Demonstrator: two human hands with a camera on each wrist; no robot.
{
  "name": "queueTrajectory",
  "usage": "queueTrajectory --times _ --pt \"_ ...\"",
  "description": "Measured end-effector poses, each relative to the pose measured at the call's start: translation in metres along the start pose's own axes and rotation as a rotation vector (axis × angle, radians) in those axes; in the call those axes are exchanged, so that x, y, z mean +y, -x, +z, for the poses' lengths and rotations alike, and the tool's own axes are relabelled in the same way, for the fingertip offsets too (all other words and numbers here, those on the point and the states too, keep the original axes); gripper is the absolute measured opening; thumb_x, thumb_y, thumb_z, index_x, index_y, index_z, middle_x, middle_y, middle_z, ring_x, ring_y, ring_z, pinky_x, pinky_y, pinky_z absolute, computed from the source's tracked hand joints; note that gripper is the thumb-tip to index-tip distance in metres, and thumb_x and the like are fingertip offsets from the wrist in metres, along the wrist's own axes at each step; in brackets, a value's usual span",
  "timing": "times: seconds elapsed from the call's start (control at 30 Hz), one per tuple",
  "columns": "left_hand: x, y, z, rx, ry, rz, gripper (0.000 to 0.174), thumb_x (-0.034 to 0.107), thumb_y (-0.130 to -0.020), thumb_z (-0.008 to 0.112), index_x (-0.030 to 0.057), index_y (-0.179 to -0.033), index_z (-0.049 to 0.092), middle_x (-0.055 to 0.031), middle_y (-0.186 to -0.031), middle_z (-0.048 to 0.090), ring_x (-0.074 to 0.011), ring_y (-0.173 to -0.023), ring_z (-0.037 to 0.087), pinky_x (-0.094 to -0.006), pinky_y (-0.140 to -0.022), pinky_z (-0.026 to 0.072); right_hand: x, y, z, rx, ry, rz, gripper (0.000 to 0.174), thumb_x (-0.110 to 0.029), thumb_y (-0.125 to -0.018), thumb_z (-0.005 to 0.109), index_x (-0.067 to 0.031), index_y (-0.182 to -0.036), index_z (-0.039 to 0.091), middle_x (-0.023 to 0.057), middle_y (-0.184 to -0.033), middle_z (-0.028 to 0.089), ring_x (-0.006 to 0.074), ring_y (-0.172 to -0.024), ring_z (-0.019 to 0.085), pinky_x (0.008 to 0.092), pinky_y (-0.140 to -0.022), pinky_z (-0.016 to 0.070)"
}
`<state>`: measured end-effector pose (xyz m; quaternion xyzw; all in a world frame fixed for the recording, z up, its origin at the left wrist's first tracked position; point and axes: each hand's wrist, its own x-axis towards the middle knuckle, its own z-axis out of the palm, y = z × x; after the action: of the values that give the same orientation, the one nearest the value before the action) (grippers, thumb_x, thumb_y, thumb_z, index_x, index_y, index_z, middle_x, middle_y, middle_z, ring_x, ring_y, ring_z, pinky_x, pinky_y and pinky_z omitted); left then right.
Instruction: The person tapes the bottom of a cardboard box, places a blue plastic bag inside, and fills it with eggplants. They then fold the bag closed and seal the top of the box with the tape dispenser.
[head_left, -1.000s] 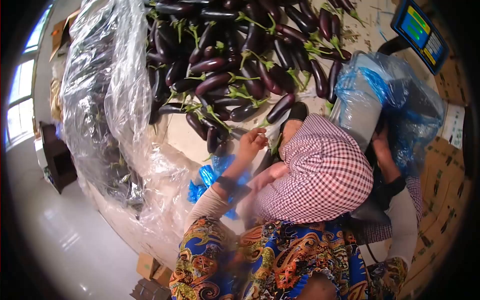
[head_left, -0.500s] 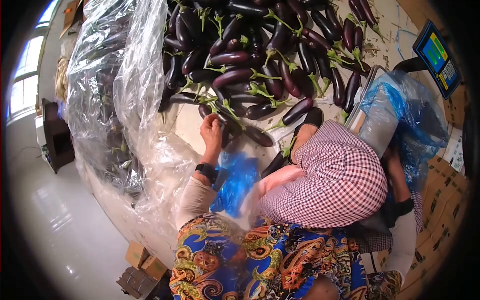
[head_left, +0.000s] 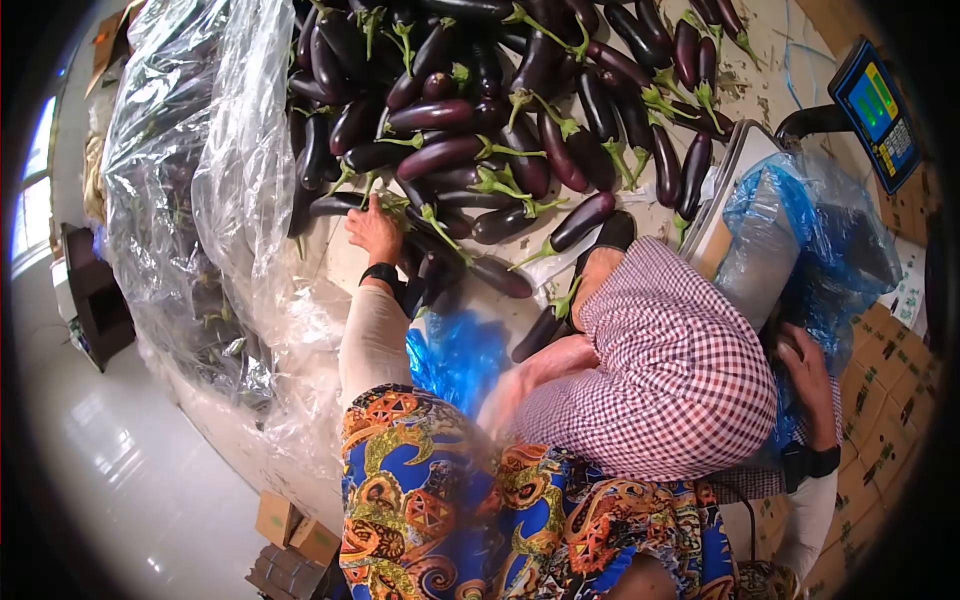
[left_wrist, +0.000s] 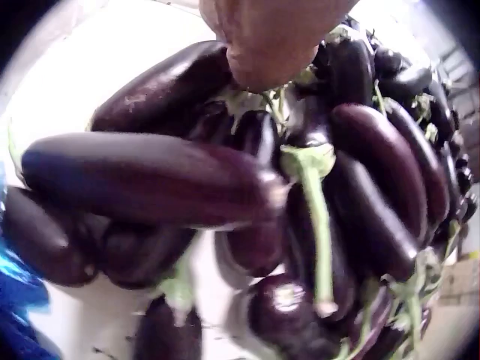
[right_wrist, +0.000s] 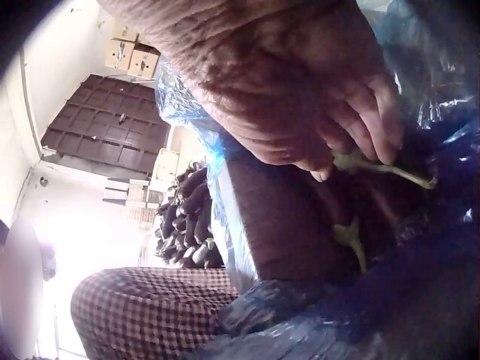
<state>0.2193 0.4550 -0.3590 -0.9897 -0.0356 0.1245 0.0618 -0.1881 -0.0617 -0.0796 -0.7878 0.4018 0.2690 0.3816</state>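
My left hand [head_left: 378, 235] reaches over the near left edge of a pile of eggplants [head_left: 430, 118], fingers spread by the green stems. In the left wrist view part of that hand [left_wrist: 274, 45] overlaps the end of a dark eggplant [left_wrist: 161, 88]; its fingertips are hidden. A larger eggplant [left_wrist: 150, 178] lies just below. At the right, my right hand [head_left: 808, 375] is at the mouth of a blue plastic bag [head_left: 845, 240]. Seen from the right wrist, the hand [right_wrist: 300, 97] grips an eggplant's green stem end [right_wrist: 352, 159] inside the bag, beside another stem [right_wrist: 351, 238].
A scale with a lit display [head_left: 878, 115] stands at the right, its platform [head_left: 735, 190] under the bag. Clear plastic sheeting [head_left: 240, 150] covers more eggplants at the left. A crumpled blue bag [head_left: 455, 360] lies before my checkered knee [head_left: 670, 370]. Flattened cardboard [head_left: 870, 420] covers the right side.
My left hand has moved left and forward from beside the knee to the pile's near left edge. My right hand has drawn back toward me and shows more fully at the bag.
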Motion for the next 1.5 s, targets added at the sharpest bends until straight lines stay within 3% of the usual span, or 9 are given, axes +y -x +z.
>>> queueTrajectory --times 0.3,0.53,0.7,0.87,1.07,1.23,1.33,1.43,1.5 --pt "-0.014 -0.01 -0.012 0.15 -0.146 0.54 0.014 0.016 -0.083 0.057 0.0129 -0.093 0.066 -0.0076 -0.1 0.06 -0.0302 -0.101 0.055 -0.0423 -0.08 0.0439 -0.021 0.003 0.0 0.033 -0.034 -0.037 0.044 -0.025 -0.093 0.057 0.0021 -0.127 0.054 0.0181 -0.114 0.066 0.0227 -0.102 0.064 0.0327 -0.09 0.0475" --pt "-0.003 0.059 -0.128 0.281 0.786 0.523 0.042 -0.017 -0.077 0.048 -0.0003 -0.113 0.061 -0.0075 -0.11 0.061 -0.022 -0.099 0.064 -0.0329 -0.086 0.0519 -0.042 0.001 -0.016 0.106 -0.261 -0.081 0.036 -0.023 -0.097 0.053 -0.0016 -0.126 0.057 0.0097 -0.109 0.067 0.0146 -0.095 0.064 0.0263 -0.08 0.0482" --pt "0.075 0.139 -0.252 0.218 1.263 0.485 0.02 0.0 -0.095 0.051 -0.0046 -0.113 0.059 -0.0148 -0.114 0.058 -0.0233 -0.106 0.058 -0.0352 -0.093 0.0483 -0.049 0.012 -0.035 0.147 -0.43 -0.177 0.037 -0.03 -0.1 0.051 -0.0024 -0.124 0.058 0.0093 -0.106 0.066 0.0145 -0.094 0.063 0.0258 -0.077 0.0497" --pt "0.155 0.205 -0.326 0.457 1.139 1.404 0.02 0.007 -0.095 0.049 -0.0038 -0.11 0.058 -0.0166 -0.11 0.058 -0.0317 -0.108 0.058 -0.0416 -0.093 0.0507 -0.083 0.051 -0.039 0.093 -0.77 -0.182 0.053 -0.044 -0.098 0.051 0.0011 -0.125 0.056 0.012 -0.108 0.066 0.0167 -0.093 0.063 0.0283 -0.079 0.051" --pt "0.274 0.308 -0.344 -0.254 0.966 2.333 0.038 0.011 -0.073 0.068 -0.0025 -0.108 0.065 -0.0136 -0.118 0.062 -0.0295 -0.109 0.061 -0.0385 -0.088 0.0547 -0.109 0.063 -0.026 0.08 -1.488 -0.147 0.063 -0.052 -0.096 0.049 0.0036 -0.126 0.048 0.0178 -0.097 0.067 0.0229 -0.083 0.067 0.0327 -0.073 0.057" --pt "0.264 0.278 -0.337 -0.517 0.79 2.07 0.03 0.012 -0.08 0.068 -0.002 -0.106 0.067 -0.014 -0.111 0.067 -0.0272 -0.096 0.066 -0.0386 -0.083 0.0538 -0.032 0.039 -0.023 0.098 -1.352 0.067 0.045 -0.043 -0.096 0.052 -0.0009 -0.111 0.059 0.0112 -0.087 0.067 0.0154 -0.07 0.065 0.025 -0.06 0.055" --pt "0.256 0.254 -0.325 -0.578 0.864 1.542 0.03 0.015 -0.082 0.069 -0.0035 -0.105 0.067 -0.0144 -0.097 0.069 -0.0255 -0.09 0.067 -0.0321 -0.083 0.0512 0.009 0.003 -0.011 -0.051 -1.083 0.081 0.048 -0.044 -0.095 0.053 0.0013 -0.112 0.059 0.0138 -0.094 0.067 0.02 -0.08 0.067 0.0335 -0.072 0.0568" --pt "0.244 0.224 -0.277 -0.659 0.969 1.254 0.024 0.01 -0.089 0.065 -0.0005 -0.11 0.067 -0.0125 -0.096 0.069 -0.0199 -0.084 0.068 -0.0301 -0.076 0.0521 0.017 -0.022 0.001 0.343 -0.918 -0.217 0.048 -0.04 -0.095 0.053 0.0037 -0.115 0.057 0.021 -0.11 0.062 0.0275 -0.105 0.061 0.0419 -0.091 0.0491" --pt "0.236 0.213 -0.257 -0.61 0.878 1.22 0.024 0.012 -0.091 0.064 -0.0016 -0.111 0.066 -0.0117 -0.098 0.069 -0.0174 -0.087 0.066 -0.0291 -0.08 0.051 -0.001 -0.045 -0.009 0.388 -0.228 0.099 0.051 -0.03 -0.093 0.058 0.0076 -0.126 0.047 0.0298 -0.127 0.05 0.0366 -0.128 0.042 0.0424 -0.108 0.033"
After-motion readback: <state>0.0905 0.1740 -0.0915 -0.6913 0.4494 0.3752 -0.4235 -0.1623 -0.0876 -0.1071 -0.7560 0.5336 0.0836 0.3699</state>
